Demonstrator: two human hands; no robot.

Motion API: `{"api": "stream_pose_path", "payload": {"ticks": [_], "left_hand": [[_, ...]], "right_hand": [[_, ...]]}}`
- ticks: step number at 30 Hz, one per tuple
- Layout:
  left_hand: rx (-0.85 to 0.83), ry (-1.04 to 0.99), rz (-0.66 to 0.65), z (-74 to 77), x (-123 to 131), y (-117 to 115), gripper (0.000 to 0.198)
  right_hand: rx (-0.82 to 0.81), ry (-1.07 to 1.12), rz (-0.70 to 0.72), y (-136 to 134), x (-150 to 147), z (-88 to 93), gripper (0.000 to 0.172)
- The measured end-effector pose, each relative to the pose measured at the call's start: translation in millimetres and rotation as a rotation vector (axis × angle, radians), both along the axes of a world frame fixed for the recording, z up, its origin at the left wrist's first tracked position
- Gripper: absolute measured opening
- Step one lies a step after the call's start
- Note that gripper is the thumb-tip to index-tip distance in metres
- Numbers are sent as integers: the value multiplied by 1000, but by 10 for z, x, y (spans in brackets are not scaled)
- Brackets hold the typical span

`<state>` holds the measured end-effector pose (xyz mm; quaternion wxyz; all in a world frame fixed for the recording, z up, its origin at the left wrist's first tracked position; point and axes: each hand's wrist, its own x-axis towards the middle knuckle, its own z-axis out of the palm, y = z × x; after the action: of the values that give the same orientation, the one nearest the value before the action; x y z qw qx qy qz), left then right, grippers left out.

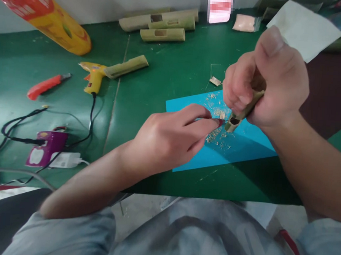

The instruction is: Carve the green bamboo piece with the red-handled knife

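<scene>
- The short bamboo piece [243,111] is in my right hand [272,77], held tilted above the blue sheet [246,148], with its open, hollow end pointing down and toward my left.
- My right fingers [237,92] are curled tight around its upper part with the thumb on top. Only the lower end shows, and the rest is hidden in my fist.
- I judge it light and stiff, a dry, thin-walled tube. The skin looks smooth, so it could twist in a loose grip, and the cut rim may splinter or crack if squeezed there. The wall behind the rim is the safer place to hold.
- My left hand [170,139] pinches a small tool [220,121] between thumb and fingertips. Its reddish tip is at the mouth of the tube. I cannot tell whether it is a blade or a pick.
- Pale shavings [215,135] lie scattered on the sheet just under the tube.
- The sheet lies flat on the green tabletop [161,85].
- Further left are a yellow glue gun [93,77] with a bamboo length [128,66] at its nozzle, a red utility knife [45,86], and a purple box [47,147] among black cables.
- At the back edge lie more bamboo tubes [161,25], well apart from my hands.
</scene>
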<state>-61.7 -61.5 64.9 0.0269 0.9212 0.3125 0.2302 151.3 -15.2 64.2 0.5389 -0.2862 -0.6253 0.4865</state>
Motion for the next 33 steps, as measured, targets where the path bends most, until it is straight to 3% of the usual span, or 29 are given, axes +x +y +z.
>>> {"api": "stream_pose_path", "payload": {"ticks": [4, 8, 12, 16, 21, 25, 29, 33], "left_hand": [[-129, -287, -138, 52, 46, 67, 21], [-225, -513, -212, -27, 86, 189, 25], [-198, -464, -203, -132, 84, 254, 27], [-261, -367, -93, -145, 52, 204, 24], [-151, -200, -145, -249, -37, 179, 30], [-51, -234, -240, -338, -56, 223, 34], [126, -347, -306, -290, -2, 239, 34], [177, -405, -247, -217, 17, 233, 24]], "right_hand": [[-8, 6, 0, -8, -10, 5, 61], [-75, -25, -63, -11, -99, 10, 70], [-10, 101, -150, 0, -140, -4, 73], [-29, -13, -8, 3, -45, 0, 60], [-39, 22, 15, -2, -4, 32, 61], [-72, -9, 15, -19, -40, 79, 64], [-76, -17, 7, -35, -55, 104, 65], [-52, 6, 16, -27, -50, 85, 64]]}}
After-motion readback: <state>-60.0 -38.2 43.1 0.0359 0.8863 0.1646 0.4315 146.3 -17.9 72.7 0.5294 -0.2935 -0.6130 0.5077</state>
